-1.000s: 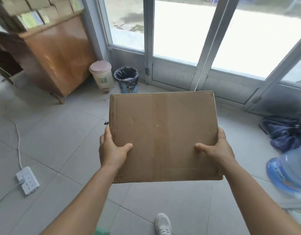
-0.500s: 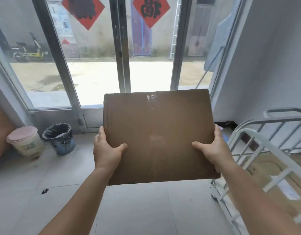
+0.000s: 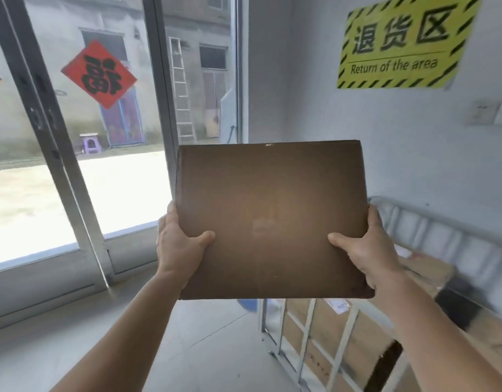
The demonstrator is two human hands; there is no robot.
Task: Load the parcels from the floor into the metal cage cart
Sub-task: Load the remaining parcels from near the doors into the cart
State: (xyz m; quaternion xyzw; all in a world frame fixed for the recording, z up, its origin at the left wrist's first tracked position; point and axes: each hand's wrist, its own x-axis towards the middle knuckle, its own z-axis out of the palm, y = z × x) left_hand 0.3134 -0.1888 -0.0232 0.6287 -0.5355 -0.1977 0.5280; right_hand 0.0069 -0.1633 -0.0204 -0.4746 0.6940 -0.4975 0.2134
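Observation:
I hold a flat brown cardboard parcel (image 3: 269, 219) up at chest height in front of me. My left hand (image 3: 179, 247) grips its left edge and my right hand (image 3: 368, 250) grips its right edge, thumbs on the top face. The white metal cage cart (image 3: 309, 329) stands below and to the right of the parcel, against the wall. Several cardboard parcels (image 3: 340, 335) lie inside it, seen through the bars. The parcel hides part of the cart's near left corner.
Sliding glass doors (image 3: 74, 154) with a metal frame fill the left side. A white wall with a yellow "Return of the area" sign (image 3: 399, 43) is on the right. Grey tiled floor (image 3: 201, 343) lies below, left of the cart. A blue object (image 3: 248, 304) peeks under the parcel.
My view has swung right and upward, from the floor and bins to the doors and then the wall and cart. The parcel stays held in both hands and now sits over the cart's corner.

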